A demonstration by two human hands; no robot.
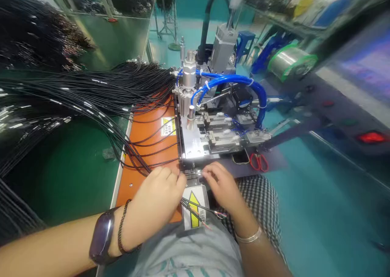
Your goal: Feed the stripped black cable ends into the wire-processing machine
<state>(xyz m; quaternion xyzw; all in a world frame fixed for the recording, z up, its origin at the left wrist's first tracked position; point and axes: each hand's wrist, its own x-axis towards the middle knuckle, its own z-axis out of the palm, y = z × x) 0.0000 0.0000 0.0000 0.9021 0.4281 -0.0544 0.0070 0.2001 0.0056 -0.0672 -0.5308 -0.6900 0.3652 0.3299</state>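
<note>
My left hand (pixel 161 191) is closed round several black cables (pixel 143 165) at the front edge of the orange panel. Their stripped ends, with thin coloured wires (pixel 203 220), stick out below that hand over a yellow-arrow label (pixel 195 204). Opposite it, my right hand (pixel 219 183) has its thumb and fingers pinched together at a small metal fixture (pixel 198 173); what they hold is too small to make out. Just beyond both hands stands a bench machine (pixel 190 141) with metal slides and a vertical cylinder. Several single cables run along its left edge.
A thick bundle of black cables (pixel 100 86) lies across the orange panel (pixel 152 126) and the green table (pixel 76 159). Blue air hoses (pixel 234 78) arch over the machine. Right of it are red-handled scissors (pixel 258 162), a phone (pixel 240 157) and a solder-wire spool (pixel 289 61).
</note>
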